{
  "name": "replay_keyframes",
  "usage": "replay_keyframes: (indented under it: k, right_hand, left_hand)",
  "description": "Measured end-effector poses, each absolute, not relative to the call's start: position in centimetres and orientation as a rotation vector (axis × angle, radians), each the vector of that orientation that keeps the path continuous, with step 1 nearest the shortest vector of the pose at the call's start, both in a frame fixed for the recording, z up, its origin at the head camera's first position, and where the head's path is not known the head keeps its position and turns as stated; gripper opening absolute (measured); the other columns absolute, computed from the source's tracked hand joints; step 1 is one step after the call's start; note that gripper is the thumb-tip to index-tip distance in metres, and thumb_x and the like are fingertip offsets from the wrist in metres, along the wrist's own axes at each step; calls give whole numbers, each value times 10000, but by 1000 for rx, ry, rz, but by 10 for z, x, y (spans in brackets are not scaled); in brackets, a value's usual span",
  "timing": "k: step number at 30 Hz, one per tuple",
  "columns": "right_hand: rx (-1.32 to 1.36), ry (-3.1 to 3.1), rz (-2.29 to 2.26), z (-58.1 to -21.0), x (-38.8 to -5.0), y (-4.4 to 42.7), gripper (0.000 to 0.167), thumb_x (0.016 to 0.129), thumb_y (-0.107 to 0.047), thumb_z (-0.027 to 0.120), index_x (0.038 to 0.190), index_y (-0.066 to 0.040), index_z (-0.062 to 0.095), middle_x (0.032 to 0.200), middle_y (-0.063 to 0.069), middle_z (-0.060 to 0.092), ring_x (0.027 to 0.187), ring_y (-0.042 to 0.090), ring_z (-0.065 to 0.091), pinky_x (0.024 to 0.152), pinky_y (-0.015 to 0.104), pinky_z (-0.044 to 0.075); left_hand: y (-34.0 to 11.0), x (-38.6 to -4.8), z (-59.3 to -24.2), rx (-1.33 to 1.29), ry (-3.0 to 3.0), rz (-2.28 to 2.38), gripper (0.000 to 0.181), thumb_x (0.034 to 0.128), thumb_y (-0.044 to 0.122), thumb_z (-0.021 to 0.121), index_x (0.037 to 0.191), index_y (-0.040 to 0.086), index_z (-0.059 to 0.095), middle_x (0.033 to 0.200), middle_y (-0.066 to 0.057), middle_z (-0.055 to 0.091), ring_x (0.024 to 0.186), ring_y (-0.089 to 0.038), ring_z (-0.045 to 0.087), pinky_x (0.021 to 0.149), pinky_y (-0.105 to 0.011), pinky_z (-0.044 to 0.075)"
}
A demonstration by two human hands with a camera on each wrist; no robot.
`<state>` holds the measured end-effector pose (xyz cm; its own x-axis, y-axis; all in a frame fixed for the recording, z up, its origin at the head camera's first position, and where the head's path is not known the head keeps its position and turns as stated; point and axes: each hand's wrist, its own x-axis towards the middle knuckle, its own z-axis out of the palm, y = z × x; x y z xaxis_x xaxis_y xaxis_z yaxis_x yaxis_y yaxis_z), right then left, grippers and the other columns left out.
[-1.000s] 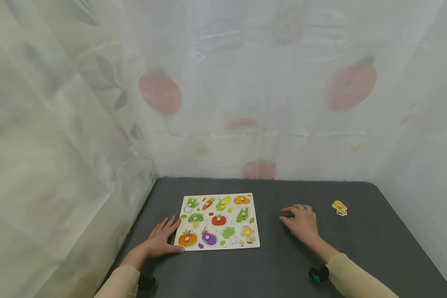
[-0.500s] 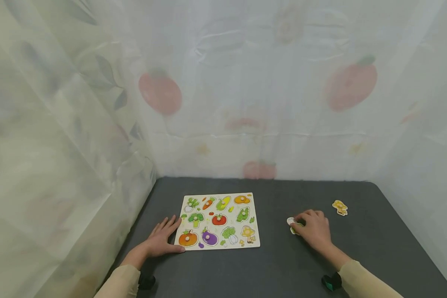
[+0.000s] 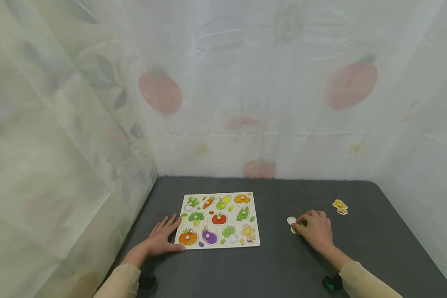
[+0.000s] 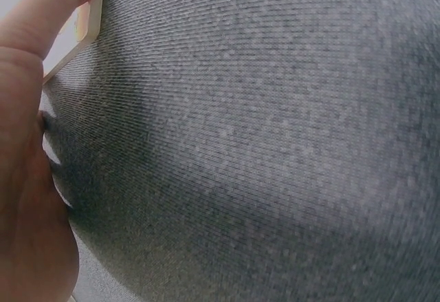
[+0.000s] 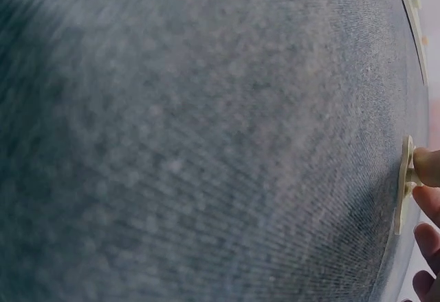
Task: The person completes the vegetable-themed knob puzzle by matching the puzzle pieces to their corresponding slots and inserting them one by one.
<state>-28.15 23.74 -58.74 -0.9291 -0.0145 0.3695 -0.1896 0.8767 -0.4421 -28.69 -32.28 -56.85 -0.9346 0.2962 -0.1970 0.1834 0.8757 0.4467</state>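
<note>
The vegetable puzzle board lies on the dark table, a white panel with a carrot, tomato, eggplant and other vegetables on it. My left hand rests at its left edge with fingers spread; the thumb touches the near corner. To the right of the board, my right hand pinches a white-and-green vegetable puzzle piece, partly hidden by the fingers. In the right wrist view, thumb and finger hold the knob of that piece. Whether it touches the table I cannot tell.
A yellow mushroom puzzle piece lies on the table, behind and right of my right hand. Pale plastic curtains with printed fruit hang along the back and both sides.
My right hand has moved right and slightly nearer, and its fingers have closed on the white-and-green puzzle piece. In the last half second it has hardly moved. The left hand stays put.
</note>
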Motion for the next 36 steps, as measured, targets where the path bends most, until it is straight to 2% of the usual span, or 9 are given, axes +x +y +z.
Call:
replay_keyframes:
  k: [15, 22, 30, 36]
  right_hand:
    - [210, -2618, 674, -593, -288, 237, 122, 819, -267, 879, 825, -178, 796, 977, 63, 658, 1071, 388, 515, 815, 568, 405]
    - [308, -2609, 744, -593, -295, 243, 59, 851, -193, 852, 886, -173, 809, 1022, 58, 654, 1125, 381, 485, 884, 592, 380]
    - [437, -2651, 752, -590, -299, 253, 61, 860, -153, 835, 892, -194, 804, 1073, 54, 660, 1174, 394, 466, 950, 626, 348]
    - [393, -2675, 757, -592, -298, 255, 62, 866, -179, 833, 919, -198, 809, 1103, 84, 670, 1183, 413, 476, 963, 641, 349]
  left_hand:
    - [-323, -287, -569, 365, 2797, 625, 1128, 792, 653, 785, 1646, 151, 246, 1692, -184, 144, 1535, -481, 22, 1192, -674, 2]
    - [-323, -286, -571, 378, 2793, 641, 1130, 794, 633, 793, 1641, 125, 245, 1687, -207, 141, 1526, -501, 29, 1185, -682, 10]
    - [-322, -286, -568, 374, 2796, 631, 1134, 788, 651, 791, 1643, 140, 250, 1689, -194, 144, 1532, -488, 25, 1192, -670, 3]
    - [-321, -285, -566, 378, 2790, 637, 1123, 798, 638, 791, 1644, 140, 245, 1691, -193, 139, 1533, -485, 20, 1192, -671, -4]
